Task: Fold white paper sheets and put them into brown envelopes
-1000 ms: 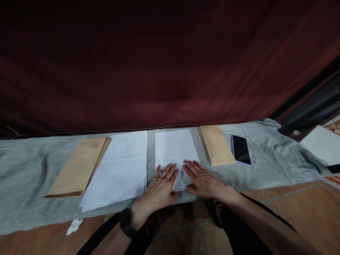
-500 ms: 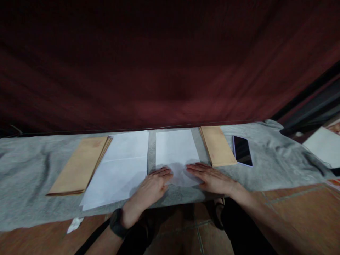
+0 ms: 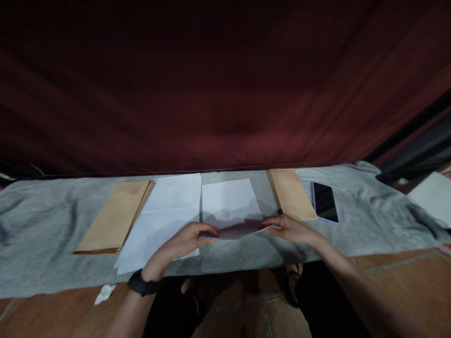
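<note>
A white sheet of paper (image 3: 230, 199) lies in front of me on a grey cloth, its near edge lifted and bent upward. My left hand (image 3: 192, 238) pinches the near left corner between thumb and fingers. At the near right corner, my right hand (image 3: 291, 229) grips the same sheet, thumb below and fingers on top. Left of it is a stack of white paper (image 3: 165, 216) with a crease across the top sheet. Brown envelopes (image 3: 114, 216) lie in a pile farther left, and another pile of brown envelopes (image 3: 292, 195) is just beyond my right hand.
A phone (image 3: 324, 202) with a purple edge rests right of the envelopes. The grey cloth (image 3: 380, 211) covers a narrow surface before a dark red curtain (image 3: 225, 117). A crumpled white scrap (image 3: 104, 294) lies on the tiled floor.
Both hands were flat on the near part of the sheet; now they grasp its near corners and have raised that edge. My hands are farther apart.
</note>
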Tool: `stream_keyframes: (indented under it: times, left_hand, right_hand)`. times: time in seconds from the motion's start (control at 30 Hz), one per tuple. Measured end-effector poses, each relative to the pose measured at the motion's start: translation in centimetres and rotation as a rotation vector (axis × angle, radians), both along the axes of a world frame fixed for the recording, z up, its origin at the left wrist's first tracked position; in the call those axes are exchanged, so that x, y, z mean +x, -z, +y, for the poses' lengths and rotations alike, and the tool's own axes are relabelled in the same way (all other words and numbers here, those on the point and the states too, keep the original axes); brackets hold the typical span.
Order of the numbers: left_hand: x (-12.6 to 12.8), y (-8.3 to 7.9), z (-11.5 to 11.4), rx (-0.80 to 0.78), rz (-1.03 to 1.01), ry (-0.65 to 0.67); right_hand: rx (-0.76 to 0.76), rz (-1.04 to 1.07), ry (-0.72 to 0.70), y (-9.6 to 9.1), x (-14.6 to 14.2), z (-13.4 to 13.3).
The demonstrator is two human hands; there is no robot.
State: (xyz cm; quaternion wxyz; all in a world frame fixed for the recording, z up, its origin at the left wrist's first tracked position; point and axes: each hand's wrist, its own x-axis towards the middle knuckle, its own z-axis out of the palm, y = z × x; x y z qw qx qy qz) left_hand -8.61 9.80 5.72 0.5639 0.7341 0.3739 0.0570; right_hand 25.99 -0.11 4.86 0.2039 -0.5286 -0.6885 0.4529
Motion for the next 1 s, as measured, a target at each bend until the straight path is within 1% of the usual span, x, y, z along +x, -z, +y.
stream_keyframes:
  times: [0.2, 0.33, 0.43, 0.53, 0.63, 0.8, 0.9, 1.0]
  left_hand:
    - [0.0, -0.1, 0.0, -0.056, -0.003, -0.011]
    - [0.1, -0.1, 0.2, -0.078, -0.034, -0.114]
    - [0.1, 0.0, 0.4, -0.084, -0.057, -0.148]
    - [0.0, 0.3, 0.6, -0.09, -0.045, -0.208]
    - [0.1, 0.5, 0.7, -0.121, -0.072, -0.276]
    - [0.6, 0.9, 0.6, -0.143, -0.15, -0.402]
    - [1.0, 1.6, 0.4, -0.144, -0.136, -0.402]
    - [1.5, 2.6, 0.3, -0.061, -0.076, -0.395]
  right_hand:
    - [-0.041, 0.019, 0.093, 1.1, -0.1, 0.7]
    - [-0.037, 0.064, 0.181, 1.7, 0.3, 1.3]
    - [-0.018, 0.114, 0.235, 1.9, 0.3, 1.7]
    - [0.015, 0.192, 0.275, 2.2, -0.4, 2.1]
    - [0.052, 0.242, 0.347, 2.6, -1.4, 2.5]
    - [0.101, 0.17, 0.457, 2.9, -2.0, 3.1]
    - [0.102, 0.115, 0.469, 2.9, -1.7, 3.3]
    - [0.089, 0.025, 0.477, 3.3, -1.5, 3.4]
